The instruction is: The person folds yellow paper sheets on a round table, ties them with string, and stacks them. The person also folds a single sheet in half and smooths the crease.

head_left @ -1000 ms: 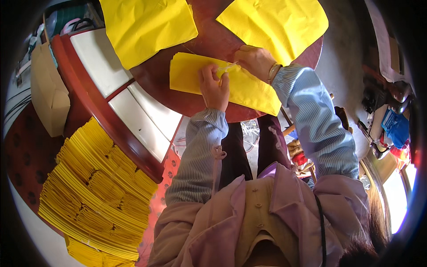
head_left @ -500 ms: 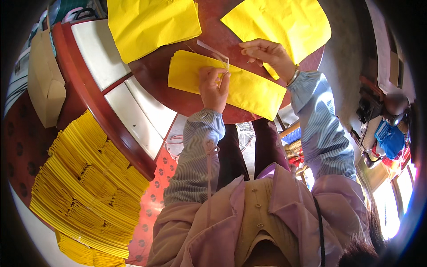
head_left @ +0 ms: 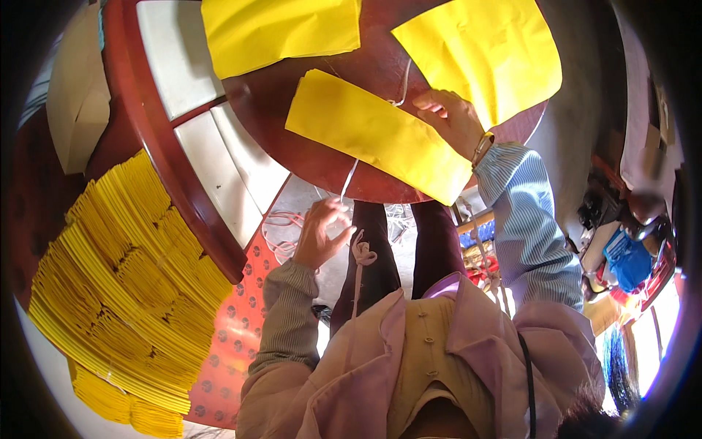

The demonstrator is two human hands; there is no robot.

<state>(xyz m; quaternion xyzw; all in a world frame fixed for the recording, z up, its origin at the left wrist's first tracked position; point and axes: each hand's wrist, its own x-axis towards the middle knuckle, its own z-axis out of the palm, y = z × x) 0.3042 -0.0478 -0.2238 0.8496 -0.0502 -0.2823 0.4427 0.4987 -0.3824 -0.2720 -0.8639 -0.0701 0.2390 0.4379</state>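
Note:
A folded bundle of yellow paper (head_left: 376, 135) lies slantwise on the round dark-red table (head_left: 270, 110). A thin white tie strip (head_left: 350, 181) shows at its near edge, with another length of it looped at the far edge. Below the table's rim, my left hand (head_left: 322, 233) is closed, its fingertips pinching the near end of the strip. My right hand (head_left: 452, 121) hovers by the bundle's far right side, fingers loosely bent and nothing visible in them. Whether it touches the paper is unclear.
Two larger yellow paper stacks lie on the table, one at far left (head_left: 285, 33) and one at far right (head_left: 486, 55). On the left stand a red-edged unit with white panels (head_left: 179, 58), many tied yellow bundles (head_left: 124, 293) and a cardboard box (head_left: 77, 95).
My left hand has drawn back from the bundle towards me, below the table rim, with the strip now trailing to it. My right hand has come lower, nearer the bundle.

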